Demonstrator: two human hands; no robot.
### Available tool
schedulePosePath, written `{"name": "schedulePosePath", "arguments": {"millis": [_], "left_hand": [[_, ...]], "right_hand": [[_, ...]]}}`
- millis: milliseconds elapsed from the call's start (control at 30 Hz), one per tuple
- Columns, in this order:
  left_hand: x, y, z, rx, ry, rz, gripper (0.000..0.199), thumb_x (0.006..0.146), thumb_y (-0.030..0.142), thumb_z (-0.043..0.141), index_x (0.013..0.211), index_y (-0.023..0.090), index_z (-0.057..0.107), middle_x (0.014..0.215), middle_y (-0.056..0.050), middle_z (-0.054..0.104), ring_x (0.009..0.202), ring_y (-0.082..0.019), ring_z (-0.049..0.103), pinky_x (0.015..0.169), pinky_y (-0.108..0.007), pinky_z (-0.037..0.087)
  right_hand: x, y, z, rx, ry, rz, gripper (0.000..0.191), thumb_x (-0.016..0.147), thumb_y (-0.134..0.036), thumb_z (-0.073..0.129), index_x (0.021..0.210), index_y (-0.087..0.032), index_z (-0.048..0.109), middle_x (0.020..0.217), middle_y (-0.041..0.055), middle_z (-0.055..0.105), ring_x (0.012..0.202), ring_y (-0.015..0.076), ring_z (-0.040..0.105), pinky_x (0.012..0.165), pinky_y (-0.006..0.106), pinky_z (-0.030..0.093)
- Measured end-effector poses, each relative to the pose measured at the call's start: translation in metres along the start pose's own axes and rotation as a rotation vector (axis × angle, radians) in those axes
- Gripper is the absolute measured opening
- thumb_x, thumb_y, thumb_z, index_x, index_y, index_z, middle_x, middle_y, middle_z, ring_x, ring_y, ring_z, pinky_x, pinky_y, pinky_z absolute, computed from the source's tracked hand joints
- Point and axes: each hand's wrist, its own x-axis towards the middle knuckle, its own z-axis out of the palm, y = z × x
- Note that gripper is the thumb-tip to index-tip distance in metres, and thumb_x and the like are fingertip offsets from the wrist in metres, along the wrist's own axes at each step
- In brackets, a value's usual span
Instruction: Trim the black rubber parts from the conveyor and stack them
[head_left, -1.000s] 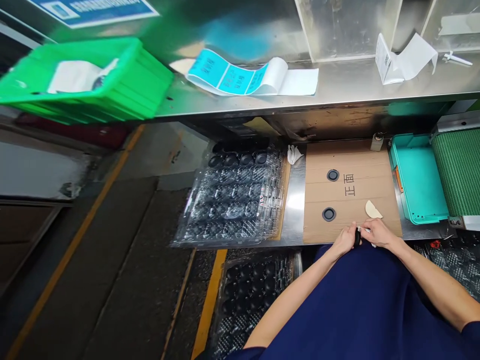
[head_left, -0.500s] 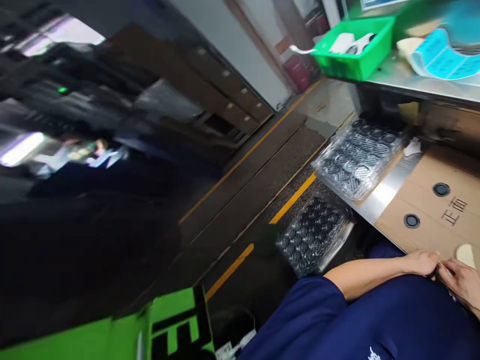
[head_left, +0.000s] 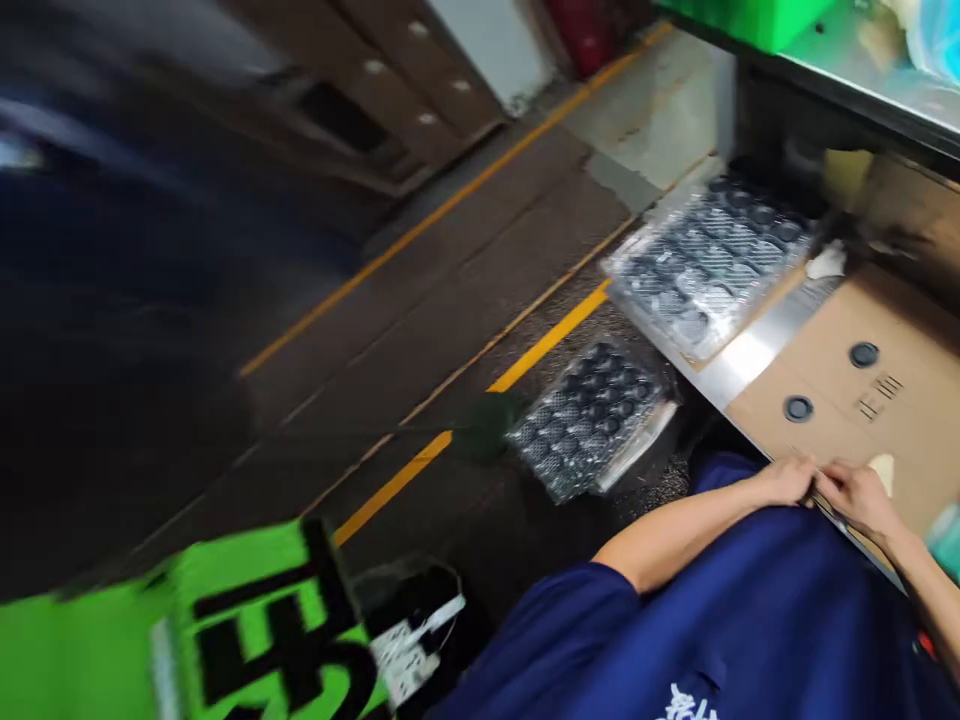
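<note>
Close together at the near edge of the bench, my left hand point(head_left: 786, 482) and my right hand point(head_left: 862, 497) are both closed, fingertips nearly meeting. Something small and dark shows between them, too hidden to name. Beneath and beyond lies a cardboard sheet point(head_left: 926, 415) with printed characters. Two round black ring-shaped parts point(head_left: 865, 355) rest on it, apart from my hands. A cream-coloured flat piece point(head_left: 883, 470) lies just behind my right hand.
A clear plastic tray of round dark parts point(head_left: 712, 255) sits on the bench's left end. Another such tray point(head_left: 592, 415) stands lower, left of me. A green box point(head_left: 247, 610) is at lower left. Above the bench runs a shelf with a green bin point(head_left: 780, 20).
The view has shifted, so the bench and trays appear further left and higher. Both hands stay together at the bench edge, still closed.
</note>
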Motion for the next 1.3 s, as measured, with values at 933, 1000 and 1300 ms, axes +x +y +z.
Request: {"name": "schedulePosePath", "arguments": {"millis": [933, 1000, 1300], "left_hand": [[0.037, 0.022, 0.038, -1.125, -0.209, -0.219, 0.044, 0.107, 0.041, 0.036, 0.105, 0.008, 0.066, 0.113, -0.012, 0.067, 0.105, -0.017, 0.064, 0.1, -0.03, 0.049], [0.042, 0.021, 0.038, -1.121, -0.216, -0.205, 0.045, 0.107, 0.041, 0.036, 0.108, 0.007, 0.066, 0.118, -0.014, 0.066, 0.107, -0.017, 0.063, 0.102, -0.03, 0.048], [0.052, 0.029, 0.033, -1.146, -0.129, -0.213, 0.044, 0.106, 0.04, 0.038, 0.11, 0.003, 0.062, 0.124, -0.019, 0.063, 0.113, -0.022, 0.064, 0.102, -0.032, 0.049]], "right_hand": [[-0.022, 0.009, 0.064, 0.222, 0.533, 0.393, 0.056, 0.104, -0.043, 0.023, 0.115, -0.011, 0.067, 0.114, 0.0104, 0.044, 0.098, -0.0028, 0.027, 0.095, 0.006, 0.026], [-0.02, 0.011, 0.06, 0.208, 0.501, 0.363, 0.055, 0.104, -0.042, 0.023, 0.114, -0.011, 0.067, 0.115, 0.0103, 0.043, 0.102, -0.0026, 0.028, 0.099, 0.006, 0.027], [-0.01, 0.014, 0.059, 0.233, 0.43, 0.213, 0.053, 0.103, -0.043, 0.028, 0.11, -0.006, 0.066, 0.114, 0.0104, 0.044, 0.099, -0.0051, 0.03, 0.096, 0.003, 0.029]]}}
